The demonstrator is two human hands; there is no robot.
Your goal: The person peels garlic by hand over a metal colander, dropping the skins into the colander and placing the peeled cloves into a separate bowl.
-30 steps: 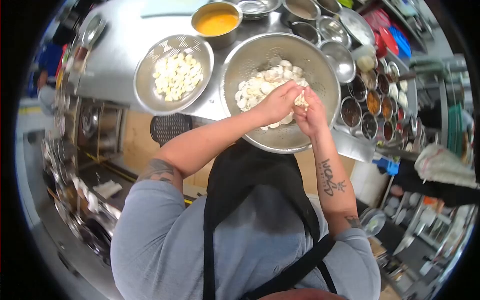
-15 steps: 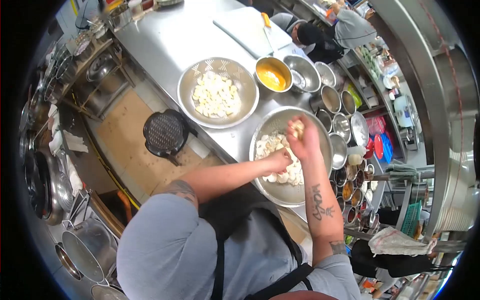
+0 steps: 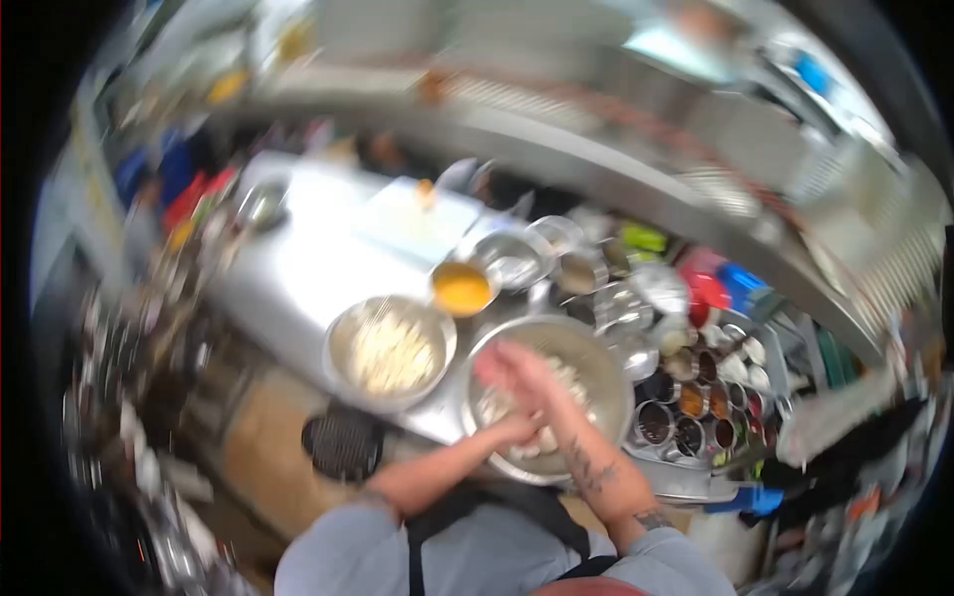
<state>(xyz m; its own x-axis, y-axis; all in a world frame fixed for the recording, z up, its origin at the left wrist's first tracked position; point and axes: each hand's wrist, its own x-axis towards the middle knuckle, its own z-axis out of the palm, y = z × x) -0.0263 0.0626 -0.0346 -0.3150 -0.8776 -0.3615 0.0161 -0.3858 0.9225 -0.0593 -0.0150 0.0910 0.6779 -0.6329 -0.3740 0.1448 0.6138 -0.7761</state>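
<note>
A wide steel bowl [image 3: 613, 427] holds pale chopped pieces [image 3: 568, 382], too blurred to name. My left hand [image 3: 519, 429] is low over its near side, fingers curled in and their contents hidden. Crossing above it, my right hand [image 3: 509, 370] hangs over the bowl's left part; motion smears its fingers and any contents. To the left stands a perforated steel colander [image 3: 341, 341] with a heap of pale cut pieces [image 3: 393, 358]. Behind both is a pot of orange-yellow liquid [image 3: 463, 288].
Steel bowls [image 3: 512, 256] and small containers of ingredients [image 3: 686, 397] crowd the right side. A white cutting board [image 3: 412, 219] lies at the back of the steel table [image 3: 288, 268]. A black ridged pan [image 3: 343, 445] is below the table edge. An overhead shelf [image 3: 556, 154] spans the back.
The view has swung up and blurred. My right hand, earlier raised with pale pieces in its fist, has moved left across my left hand. My left hand stays low over the bowl.
</note>
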